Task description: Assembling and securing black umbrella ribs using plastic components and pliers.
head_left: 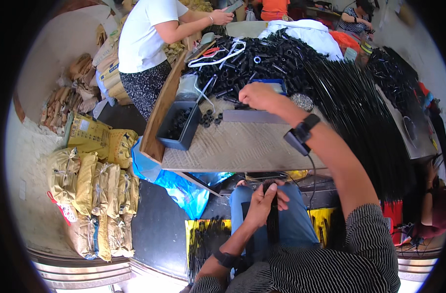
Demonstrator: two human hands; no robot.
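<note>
Head view shows a broad, patterned tan desk [223, 154] with a raised wooden edge on its left side. Across its right side lies a wide spread of long, thin black rods [362, 115], and beside them, toward the back, a heap of short black tubular parts [281, 61]. A rectangular grey-blue plastic bin [176, 143] near the wooden edge contains small dark pieces. Below the desk's near edge, over the person's lap, an upright narrow bundle of thin black strands [273, 222] is gripped between the thumb and fingers of the left hand [263, 201]. Over the desk, the right hand [259, 95] has curled fingers just behind a flat grey bar [252, 116]; whether they pinch anything, I cannot tell. Several small black rings [207, 118] lie between bin and bar.
</note>
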